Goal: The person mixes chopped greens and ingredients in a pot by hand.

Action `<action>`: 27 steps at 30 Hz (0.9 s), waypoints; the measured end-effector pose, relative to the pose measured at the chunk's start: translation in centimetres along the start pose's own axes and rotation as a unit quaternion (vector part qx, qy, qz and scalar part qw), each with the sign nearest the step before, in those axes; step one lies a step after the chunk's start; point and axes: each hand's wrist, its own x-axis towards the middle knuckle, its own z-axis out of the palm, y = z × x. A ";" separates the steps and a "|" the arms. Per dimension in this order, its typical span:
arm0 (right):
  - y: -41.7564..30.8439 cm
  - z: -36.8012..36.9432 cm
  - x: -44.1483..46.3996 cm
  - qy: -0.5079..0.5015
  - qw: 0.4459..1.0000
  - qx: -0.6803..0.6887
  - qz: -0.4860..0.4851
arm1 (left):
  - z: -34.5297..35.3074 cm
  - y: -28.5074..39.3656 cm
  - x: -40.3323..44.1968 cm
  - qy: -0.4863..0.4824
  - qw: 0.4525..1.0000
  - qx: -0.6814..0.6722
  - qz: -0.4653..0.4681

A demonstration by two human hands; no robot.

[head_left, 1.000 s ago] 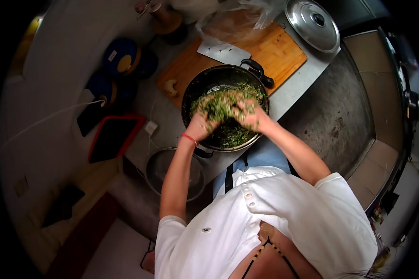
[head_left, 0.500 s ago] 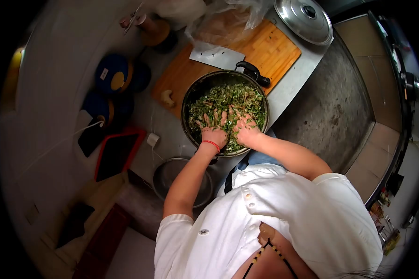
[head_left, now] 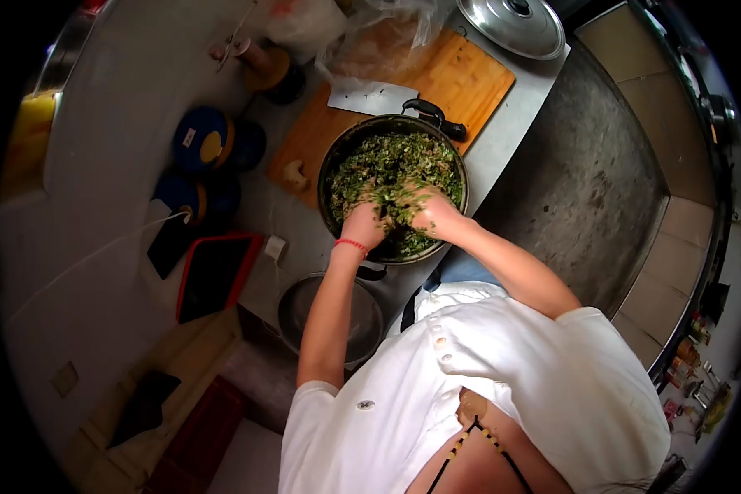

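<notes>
A deep round pot [head_left: 326,169] holds a heap of finely chopped greens [head_left: 403,152], mixed with small brownish bits. Both my hands are in it, near the front half. My left hand [head_left: 365,224], below a red bead bracelet, has its fingers curled into the greens and partly buried. Opposite it, my right hand [head_left: 433,212] is bent inward with greens clumped in and around the fingers. The fingertips of both hands are blurred and coated with green bits. A small gap of darker greens lies between the hands.
Behind the pot, a wooden cutting board [head_left: 482,74] carries a cleaver [head_left: 375,97] and a pale lump [head_left: 295,174]. A metal lid [head_left: 519,25] lies at the back right. A wide metal pan [head_left: 305,317] sits at front left, near a red-framed tablet [head_left: 216,276].
My fingers were spread out on the greens; now they are curled in, with greens gathered between them. My hands have drawn slightly up and inward. The whole view has shifted a little.
</notes>
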 end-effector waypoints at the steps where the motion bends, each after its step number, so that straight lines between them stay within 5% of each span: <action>1: -0.3 0.4 -0.7 0.075 0.992 0.096 0.017 | -0.1 -0.5 -0.8 0.072 0.997 -0.029 0.025; 4: -0.5 2.1 -2.3 0.292 0.882 0.363 0.065 | -0.2 -0.6 -1.7 0.194 0.975 -0.104 0.018; 6: 1.1 3.0 -3.1 0.278 0.926 0.235 0.096 | -0.6 -0.1 -1.7 0.241 0.960 -0.144 -0.017; 9: 1.6 3.6 -2.9 0.328 0.937 0.029 0.119 | -0.2 -1.3 -0.1 0.182 0.948 -0.211 -0.154; 12: 3.7 5.2 -1.5 0.268 0.927 0.166 0.206 | -1.7 -1.4 1.7 0.082 0.876 -0.372 -0.295; 15: 6.5 6.3 1.0 0.166 0.901 0.224 0.332 | -2.3 -1.9 3.5 0.080 0.786 -0.533 -0.302; 18: 7.7 6.8 2.6 0.205 0.771 0.480 0.364 | -2.7 -2.3 5.0 0.069 0.724 -0.631 -0.270; 23: 11.3 6.9 6.1 0.199 0.709 0.614 0.283 | -3.8 -3.0 7.8 -0.032 0.744 -0.573 -0.343; 26: 7.9 3.1 8.0 0.220 0.724 0.635 0.154 | -2.0 -6.3 10.1 -0.101 0.766 -0.543 -0.330; 27: 6.3 1.8 8.2 0.232 0.738 0.625 0.108 | -0.3 -8.7 10.9 -0.110 0.793 -0.544 -0.251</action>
